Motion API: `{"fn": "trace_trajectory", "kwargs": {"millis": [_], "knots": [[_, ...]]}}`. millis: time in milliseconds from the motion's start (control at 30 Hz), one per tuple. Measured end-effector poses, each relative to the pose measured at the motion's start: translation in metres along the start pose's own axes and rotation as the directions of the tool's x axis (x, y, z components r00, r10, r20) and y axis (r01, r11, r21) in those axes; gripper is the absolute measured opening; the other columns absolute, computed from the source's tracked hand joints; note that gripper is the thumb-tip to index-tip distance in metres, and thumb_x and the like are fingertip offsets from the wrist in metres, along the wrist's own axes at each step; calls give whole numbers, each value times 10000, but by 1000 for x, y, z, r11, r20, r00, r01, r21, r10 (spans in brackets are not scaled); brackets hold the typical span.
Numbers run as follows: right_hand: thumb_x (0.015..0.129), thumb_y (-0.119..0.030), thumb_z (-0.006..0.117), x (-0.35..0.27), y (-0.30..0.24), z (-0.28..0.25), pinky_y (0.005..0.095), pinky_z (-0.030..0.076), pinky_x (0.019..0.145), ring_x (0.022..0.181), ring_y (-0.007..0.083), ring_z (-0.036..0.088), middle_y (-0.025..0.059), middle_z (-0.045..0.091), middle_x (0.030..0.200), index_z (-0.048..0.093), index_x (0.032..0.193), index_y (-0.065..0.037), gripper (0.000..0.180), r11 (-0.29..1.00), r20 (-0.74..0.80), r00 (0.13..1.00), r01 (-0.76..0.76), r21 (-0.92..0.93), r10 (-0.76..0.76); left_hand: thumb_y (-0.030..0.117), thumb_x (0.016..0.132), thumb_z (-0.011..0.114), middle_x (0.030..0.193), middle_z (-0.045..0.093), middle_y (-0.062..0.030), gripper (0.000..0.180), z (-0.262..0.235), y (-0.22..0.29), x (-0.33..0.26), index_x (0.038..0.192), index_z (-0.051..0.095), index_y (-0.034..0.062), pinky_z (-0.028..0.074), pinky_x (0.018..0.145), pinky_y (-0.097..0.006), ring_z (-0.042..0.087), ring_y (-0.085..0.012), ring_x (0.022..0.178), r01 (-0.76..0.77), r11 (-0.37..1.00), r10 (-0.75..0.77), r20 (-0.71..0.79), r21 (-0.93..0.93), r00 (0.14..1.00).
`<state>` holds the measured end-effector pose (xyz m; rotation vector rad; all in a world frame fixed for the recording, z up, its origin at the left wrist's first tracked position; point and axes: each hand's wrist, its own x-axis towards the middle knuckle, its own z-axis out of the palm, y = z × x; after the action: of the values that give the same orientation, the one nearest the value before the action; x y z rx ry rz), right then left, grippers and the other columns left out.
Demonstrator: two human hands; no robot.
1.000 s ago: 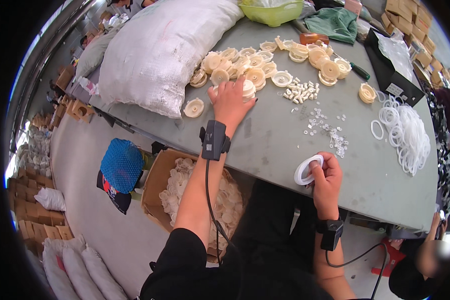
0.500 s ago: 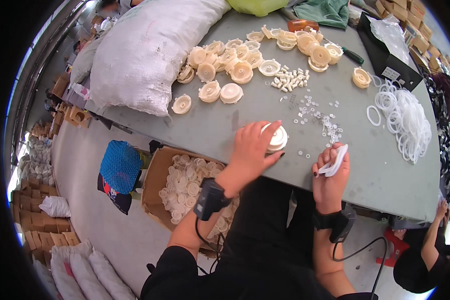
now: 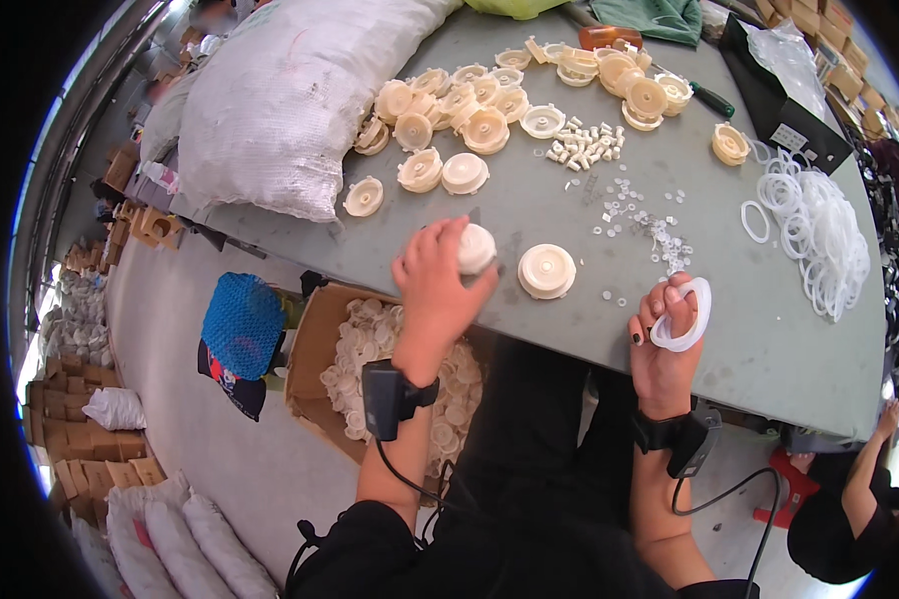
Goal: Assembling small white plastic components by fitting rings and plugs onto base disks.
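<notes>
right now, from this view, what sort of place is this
Most likely an assembly workshop: the grey table bears cream round plastic parts and a pile of translucent rings, and a cardboard carton of pale parts is close by.

smooth matt plastic discs [image 3: 547,272], translucent plastic rings [image 3: 704,311], woven sack [image 3: 300,110] (rough-looking)

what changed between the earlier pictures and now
The left hand came from the disc pile to the table's near edge, let go of one cream disc there and moved left with a smaller disc. The right hand still holds white rings; the sack stayed put.
</notes>
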<state>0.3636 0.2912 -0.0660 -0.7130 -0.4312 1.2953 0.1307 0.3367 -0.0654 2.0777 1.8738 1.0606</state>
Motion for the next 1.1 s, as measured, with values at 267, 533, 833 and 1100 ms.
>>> {"fn": "trace_trajectory", "kwargs": {"millis": [267, 533, 833, 1100], "knots": [[906, -146, 549, 1, 1, 3, 249, 381, 475, 582, 85, 405, 9, 443, 719, 495, 1009, -67, 141, 1000, 11, 1000, 6, -26, -5, 343, 817, 629, 1293, 479, -92, 594, 5, -10, 41, 1329, 434, 112, 267, 970, -512, 419, -305, 1188, -73, 978, 96, -110, 194, 989], [914, -145, 549, 2, 2, 2, 249, 387, 474, 567, 83, 408, 10, 450, 716, 496, 1001, -65, 129, 1000, 38, 999, 12, -16, -12, 346, 788, 652, 1143, 605, -10, 353, 21, -4, 85, 1098, 618, 182, 225, 970, -473, 428, -262, 1190, 55, 950, -99, 131, 306, 986], [910, -146, 552, 2, 2, 3, 243, 396, 473, 573, 79, 418, 7, 454, 716, 504, 995, -67, 126, 999, 35, 999, 27, -39, -26, 327, 810, 638, 1240, 524, -72, 361, 38, 14, 43, 1141, 599, 187, 200, 977, -586, 374, -318, 1232, -258, 953, 266, -29, 156, 964], [907, -142, 553, 1, 4, 7, 243, 396, 467, 559, 77, 416, 7, 457, 710, 504, 984, -67, 118, 999, 44, 999, 34, -29, -33, 269, 823, 629, 1175, 595, -13, 384, 1, -74, 88, 1201, 571, 233, 289, 963, -489, 447, -230, 1211, 194, 902, -181, -70, 386, 981]]}}
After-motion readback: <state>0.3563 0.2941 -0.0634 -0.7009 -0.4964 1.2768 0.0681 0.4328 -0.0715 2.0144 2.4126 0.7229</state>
